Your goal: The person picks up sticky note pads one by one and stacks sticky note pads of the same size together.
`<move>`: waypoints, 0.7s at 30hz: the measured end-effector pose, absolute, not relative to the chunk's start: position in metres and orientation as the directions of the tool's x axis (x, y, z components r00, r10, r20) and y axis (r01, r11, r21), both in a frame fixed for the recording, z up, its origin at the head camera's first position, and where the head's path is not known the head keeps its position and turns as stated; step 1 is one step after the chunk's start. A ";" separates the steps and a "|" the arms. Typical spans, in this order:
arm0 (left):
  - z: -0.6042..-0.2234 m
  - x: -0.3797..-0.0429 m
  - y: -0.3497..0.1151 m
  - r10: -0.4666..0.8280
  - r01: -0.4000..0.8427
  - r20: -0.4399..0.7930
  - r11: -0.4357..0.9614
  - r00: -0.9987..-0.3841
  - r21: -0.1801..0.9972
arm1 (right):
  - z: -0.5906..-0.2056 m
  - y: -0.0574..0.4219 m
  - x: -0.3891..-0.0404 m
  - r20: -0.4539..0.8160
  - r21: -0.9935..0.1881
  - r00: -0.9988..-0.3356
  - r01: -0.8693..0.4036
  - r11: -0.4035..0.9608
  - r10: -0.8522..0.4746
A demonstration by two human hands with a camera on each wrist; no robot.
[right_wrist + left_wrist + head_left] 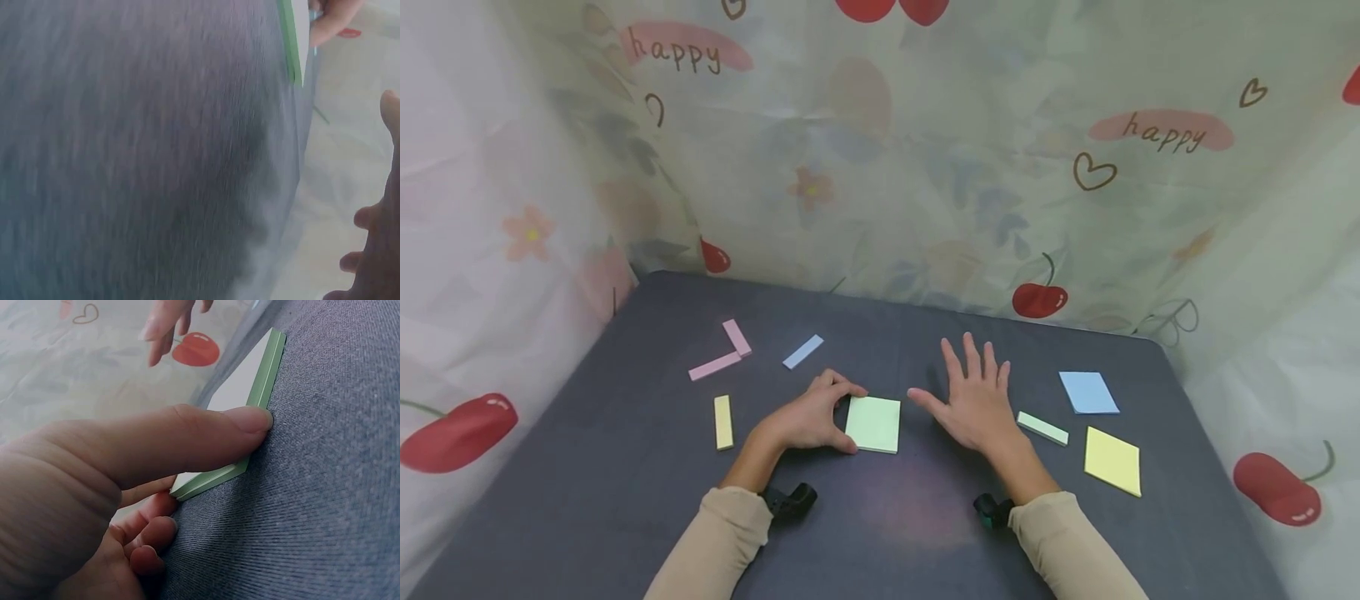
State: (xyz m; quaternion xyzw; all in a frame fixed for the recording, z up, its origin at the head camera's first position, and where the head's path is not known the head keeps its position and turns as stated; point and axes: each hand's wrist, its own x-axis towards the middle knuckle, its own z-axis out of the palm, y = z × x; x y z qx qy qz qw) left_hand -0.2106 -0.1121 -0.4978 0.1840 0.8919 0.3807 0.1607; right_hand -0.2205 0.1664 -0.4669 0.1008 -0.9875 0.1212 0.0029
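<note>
A square pale green sticky note pad [873, 425] lies on the dark table, its left edge between the thumb and fingers of my left hand [812, 414]. Up close in the left wrist view, the thumb [244, 425] presses the edge of the pad [265, 372], whose green side shows a line along its length. My right hand [973, 404] is spread, fingers apart, to the right of the pad, holding nothing. Just right of that wrist lies a narrow pale green strip pad [1042, 428].
To the right lie a blue square pad [1089, 392] and a yellow square pad [1112, 462]. On the left are two pink strips [714, 366], a blue strip [802, 352] and a yellow strip [723, 422]. A printed curtain [880, 208] hangs behind the table.
</note>
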 end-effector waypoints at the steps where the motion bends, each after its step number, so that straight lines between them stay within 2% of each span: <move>1: -0.498 -0.211 -0.112 0.449 0.205 -0.146 0.643 -0.882 0.738 | -0.467 0.170 -0.221 0.029 -0.231 -0.981 -0.194 0.954 -0.192; 12: -0.504 -0.208 -0.111 0.453 0.197 -0.150 0.631 -0.879 0.750 | -0.461 0.217 -0.228 -0.038 -0.202 -0.995 -0.087 0.976 -0.096; 21: -0.501 -0.209 -0.112 0.445 0.194 -0.146 0.631 -0.883 0.751 | -0.458 0.263 -0.241 -0.019 -0.179 -0.999 -0.030 0.983 -0.034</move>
